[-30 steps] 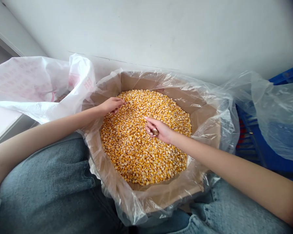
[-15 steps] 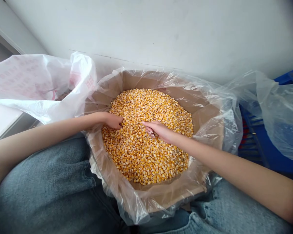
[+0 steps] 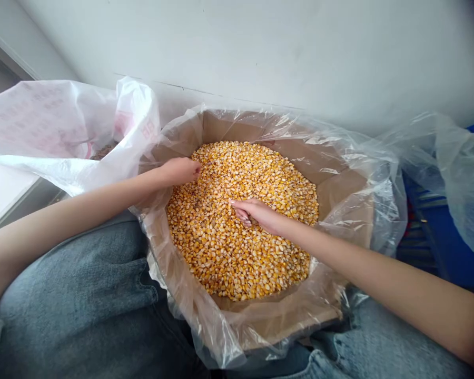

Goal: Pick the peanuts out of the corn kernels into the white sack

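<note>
The left hand [image 3: 180,171] and right hand [image 3: 256,213] curl narrowly against dried corn kernels [image 3: 225,258], though whether either holds any cannot be told, and the kernels fill a plastic-lined cardboard box [image 3: 284,316] set on the denim-covered lap [image 3: 75,300], seemingly to keep them within easy reach.

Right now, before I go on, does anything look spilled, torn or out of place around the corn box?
Nothing stands out. The corn kernels sit inside the cardboard box, and none show spilled on its plastic liner, which is bunched but shows no obvious tear.
</note>
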{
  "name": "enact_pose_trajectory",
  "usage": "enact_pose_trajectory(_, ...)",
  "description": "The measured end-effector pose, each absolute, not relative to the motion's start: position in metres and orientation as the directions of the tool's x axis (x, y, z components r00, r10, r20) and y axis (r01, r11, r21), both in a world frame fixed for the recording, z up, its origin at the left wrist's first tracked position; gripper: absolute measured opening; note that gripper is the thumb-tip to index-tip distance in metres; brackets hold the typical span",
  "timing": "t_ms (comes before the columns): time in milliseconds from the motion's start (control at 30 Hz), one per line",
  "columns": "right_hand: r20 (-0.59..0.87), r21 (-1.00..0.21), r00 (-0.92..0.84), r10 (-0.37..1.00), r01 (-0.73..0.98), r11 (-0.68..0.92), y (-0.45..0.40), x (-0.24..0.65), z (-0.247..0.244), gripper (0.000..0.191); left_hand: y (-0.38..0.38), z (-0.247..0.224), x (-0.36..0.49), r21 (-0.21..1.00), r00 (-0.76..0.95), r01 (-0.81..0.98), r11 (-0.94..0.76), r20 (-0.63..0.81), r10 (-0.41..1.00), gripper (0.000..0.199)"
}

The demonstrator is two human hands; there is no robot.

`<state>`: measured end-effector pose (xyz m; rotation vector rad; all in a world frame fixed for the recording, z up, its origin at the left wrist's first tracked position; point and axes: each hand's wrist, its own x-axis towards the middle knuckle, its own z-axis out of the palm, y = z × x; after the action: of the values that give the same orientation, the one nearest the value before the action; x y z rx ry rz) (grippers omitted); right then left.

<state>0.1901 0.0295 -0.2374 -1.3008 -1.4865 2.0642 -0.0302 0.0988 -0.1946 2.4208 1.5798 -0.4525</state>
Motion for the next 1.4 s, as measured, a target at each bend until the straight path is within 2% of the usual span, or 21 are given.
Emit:
enact_pose_trajectory(33,-0.496,-0.866,-0.563,0.661,0.263,-0.426,0.029,0.19,-0.238,0.041,0.102,-0.196,-0.037,-0.112,0.305,0.925,-0.363,-0.352,0.885,0.035)
enact_pose_trajectory(100,-0.488,-0.87,-0.572,0.659,0.263,-0.417,0.028,0.189,-0.237,0.042,0.105,-0.197,-0.046,-0.257,0.234,0.911,-0.324,-0.324,0.916,0.035)
enact_pose_trajectory(233,-0.478,-0.877,-0.569,0.669,0.271,-0.396,0.027,0.187,-0.233,0.042,0.102,-0.2,-0.049,-0.339,0.234,0.877,-0.341,-0.317,0.919,0.034)
enact_pose_trajectory(600,-0.508,-0.861,-0.56,0.654,0.325,-0.391,0.024,0.185,-0.229,0.043,0.105,-0.215,-0.049,-0.373,0.289,0.835,-0.405,-0.328,0.899,0.034)
enact_pose_trajectory(867,-0.492,-0.868,-0.552,0.673,0.366,-0.334,0.021,0.185,-0.224,0.041,0.105,-0.221,-0.046,-0.356,0.312,0.828,-0.433,-0.349,0.884,0.034)
enact_pose_trajectory(1033,-0.517,-0.852,-0.545,0.66,0.402,-0.335,0.022,0.186,-0.223,0.041,0.108,-0.223,-0.05,-0.307,0.306,0.872,-0.382,-0.267,0.914,0.032)
enact_pose_trajectory(1100,-0.515,-0.854,-0.548,0.659,0.398,-0.335,0.023,0.186,-0.224,0.041,0.11,-0.221,-0.051,-0.235,0.292,0.911,-0.339,-0.21,0.933,0.032)
enact_pose_trajectory(1133,-0.514,-0.854,-0.549,0.659,0.399,-0.334,0.023,0.186,-0.225,0.041,0.111,-0.219,-0.051,-0.157,0.275,0.938,-0.309,-0.205,0.939,0.032)
enact_pose_trajectory(1167,-0.515,-0.853,-0.548,0.659,0.401,-0.333,0.023,0.186,-0.226,0.041,0.111,-0.217,-0.05,-0.038,0.26,0.961,-0.275,-0.222,0.94,0.031)
enact_pose_trajectory(1233,-0.519,-0.851,-0.549,0.655,0.404,-0.335,0.023,0.185,-0.228,0.042,0.112,-0.212,-0.048,0.314,0.258,0.937,-0.156,-0.315,0.913,0.026)
enact_pose_trajectory(1300,-0.526,-0.847,-0.553,0.646,0.404,-0.345,0.023,0.184,-0.229,0.042,0.112,-0.208,-0.046,0.658,0.313,0.75,0.061,-0.436,0.844,0.024)
enact_pose_trajectory(1333,-0.528,-0.847,-0.559,0.64,0.4,-0.349,0.022,0.184,-0.229,0.043,0.112,-0.205,-0.044,0.76,0.354,0.622,0.187,-0.486,0.799,0.023)
enact_pose_trajectory(1400,-0.527,-0.849,-0.571,0.63,0.395,-0.351,0.022,0.183,-0.229,0.043,0.11,-0.202,-0.042,0.827,0.433,0.406,0.39,-0.549,0.715,0.024)
